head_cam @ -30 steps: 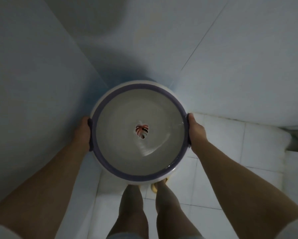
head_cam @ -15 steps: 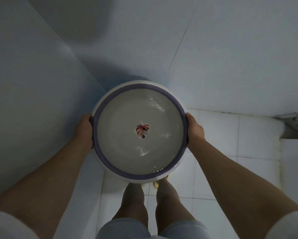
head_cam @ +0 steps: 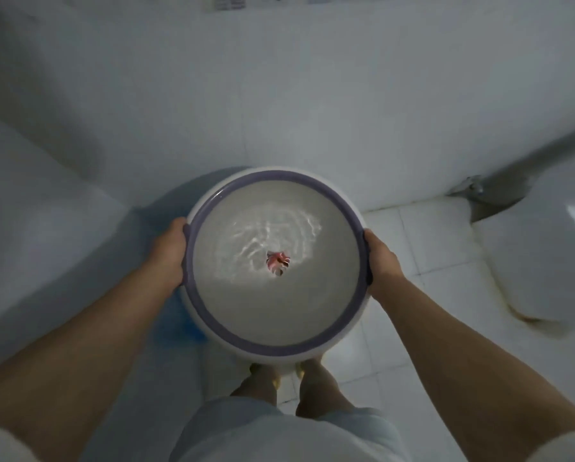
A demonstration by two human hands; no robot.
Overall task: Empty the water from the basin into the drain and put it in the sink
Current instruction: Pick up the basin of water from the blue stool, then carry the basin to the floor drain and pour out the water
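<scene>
A round white basin [head_cam: 209, 315] with a purple rim hangs level in front of me, over the floor and above my feet. It holds rippling water, and a red leaf picture [head_cam: 278, 261] shows on its bottom. My left hand [head_cam: 167, 251] grips the left side of the rim. My right hand [head_cam: 383, 261] grips the right side. No drain or sink is clearly in view.
White walls stand ahead and to the left, meeting in a corner behind the basin. The white tiled floor [head_cam: 422, 261] spreads to the right. A metal pipe fitting [head_cam: 472, 186] sits at the wall's foot, with a white fixture [head_cam: 546, 261] at the far right.
The view has swung right, so the corner sits further left and the far wall faces me. The water in the basin now ripples more. Both hands keep their hold.
</scene>
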